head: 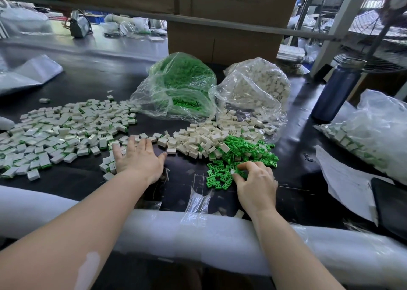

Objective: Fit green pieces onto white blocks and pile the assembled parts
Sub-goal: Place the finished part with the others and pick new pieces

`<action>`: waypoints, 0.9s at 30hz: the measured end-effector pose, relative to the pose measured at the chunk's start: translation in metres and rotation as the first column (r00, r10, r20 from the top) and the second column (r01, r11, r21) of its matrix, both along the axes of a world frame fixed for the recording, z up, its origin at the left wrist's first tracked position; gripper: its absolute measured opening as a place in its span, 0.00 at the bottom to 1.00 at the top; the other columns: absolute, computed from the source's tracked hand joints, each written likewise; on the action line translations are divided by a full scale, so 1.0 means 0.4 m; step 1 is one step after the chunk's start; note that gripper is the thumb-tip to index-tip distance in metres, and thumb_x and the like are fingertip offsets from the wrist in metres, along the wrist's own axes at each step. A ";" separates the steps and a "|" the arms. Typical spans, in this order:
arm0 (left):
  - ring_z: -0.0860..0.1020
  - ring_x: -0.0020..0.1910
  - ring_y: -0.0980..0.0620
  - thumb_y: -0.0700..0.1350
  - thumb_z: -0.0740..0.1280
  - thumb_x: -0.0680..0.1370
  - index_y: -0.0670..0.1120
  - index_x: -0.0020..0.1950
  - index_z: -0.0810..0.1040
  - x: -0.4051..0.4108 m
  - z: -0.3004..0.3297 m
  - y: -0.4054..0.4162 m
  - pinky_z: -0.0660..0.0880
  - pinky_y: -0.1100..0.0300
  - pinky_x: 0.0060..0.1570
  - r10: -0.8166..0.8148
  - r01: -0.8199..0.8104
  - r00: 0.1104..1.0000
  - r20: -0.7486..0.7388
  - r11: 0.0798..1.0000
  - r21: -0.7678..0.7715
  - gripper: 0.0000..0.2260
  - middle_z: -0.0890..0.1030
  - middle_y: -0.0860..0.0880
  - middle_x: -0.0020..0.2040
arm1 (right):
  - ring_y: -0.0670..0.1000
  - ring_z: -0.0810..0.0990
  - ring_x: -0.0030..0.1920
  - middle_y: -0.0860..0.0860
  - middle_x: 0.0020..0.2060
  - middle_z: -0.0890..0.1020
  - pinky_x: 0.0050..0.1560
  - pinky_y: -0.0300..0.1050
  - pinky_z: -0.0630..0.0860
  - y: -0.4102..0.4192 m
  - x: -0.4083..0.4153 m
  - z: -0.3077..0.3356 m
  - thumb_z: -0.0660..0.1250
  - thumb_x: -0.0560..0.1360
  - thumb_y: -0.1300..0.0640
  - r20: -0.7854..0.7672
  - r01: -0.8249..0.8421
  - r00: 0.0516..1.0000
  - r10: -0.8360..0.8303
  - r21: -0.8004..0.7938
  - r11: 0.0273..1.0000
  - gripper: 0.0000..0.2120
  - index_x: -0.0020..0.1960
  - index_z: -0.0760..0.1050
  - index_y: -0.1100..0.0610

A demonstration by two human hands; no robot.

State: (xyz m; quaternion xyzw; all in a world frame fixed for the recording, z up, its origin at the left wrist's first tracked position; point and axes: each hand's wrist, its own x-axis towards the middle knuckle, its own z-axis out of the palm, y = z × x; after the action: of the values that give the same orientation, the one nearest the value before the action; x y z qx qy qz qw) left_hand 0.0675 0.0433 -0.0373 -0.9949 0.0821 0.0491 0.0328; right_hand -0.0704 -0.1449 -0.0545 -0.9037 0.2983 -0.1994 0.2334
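Note:
A wide pile of assembled white-and-green parts (57,131) covers the left of the black table (185,192). My left hand (137,157) lies flat with straight fingers on the right edge of that pile, touching a few parts. Loose white blocks (198,140) spill from a clear bag in the middle. Beside them lies a heap of loose green pieces (240,155). My right hand (255,181) sits at the near edge of that heap, fingers curled, pinching a green piece (239,171) next to a small white block (232,171).
A clear bag of green pieces (180,87) and a clear bag of white blocks (257,87) stand behind the heaps. A dark blue bottle (337,89) is at the right, with another bag of parts (363,133), paper and a black tablet. White foam padding (198,230) lines the near edge.

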 end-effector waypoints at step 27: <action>0.46 0.76 0.49 0.52 0.46 0.83 0.45 0.76 0.50 0.009 0.003 -0.135 0.41 0.62 0.69 -0.318 0.263 0.945 -0.077 0.878 -0.399 0.23 0.50 0.45 0.77 | 0.50 0.67 0.61 0.47 0.57 0.75 0.60 0.47 0.61 -0.001 0.002 0.000 0.65 0.76 0.50 0.007 0.003 1.000 -0.003 0.023 1.000 0.11 0.56 0.75 0.51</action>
State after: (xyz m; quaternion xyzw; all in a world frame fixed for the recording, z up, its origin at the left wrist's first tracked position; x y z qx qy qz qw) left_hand 0.0712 -0.0106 -0.0360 -0.9523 0.2408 0.0963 -0.1610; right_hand -0.0696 -0.1452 -0.0546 -0.8998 0.3014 -0.1994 0.2443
